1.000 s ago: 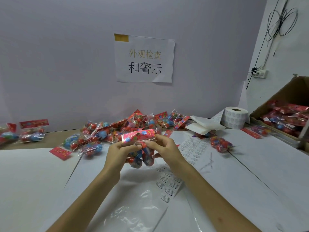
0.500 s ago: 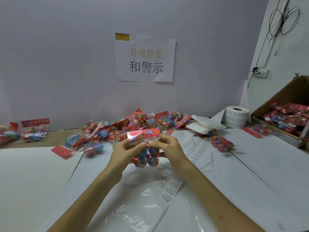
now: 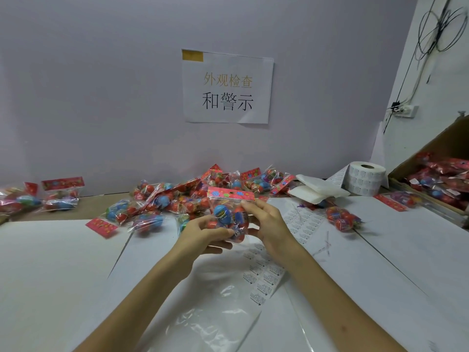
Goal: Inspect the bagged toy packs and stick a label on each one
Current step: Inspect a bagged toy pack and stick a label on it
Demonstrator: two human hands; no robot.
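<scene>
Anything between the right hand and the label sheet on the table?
Nothing visible does. The label sheet lies exposed on the table just below the right hand. That hand and the left hand both grip the toy pack, so it must let go first.

A pale lilac wall [image 3: 101, 85] carries a taped paper sign [image 3: 227, 87] above the white-covered table [image 3: 50, 262], cables [image 3: 436, 26] hanging at right.

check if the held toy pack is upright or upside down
Upright: the red header card tops the clear bagged toy pack, toys below.
</scene>
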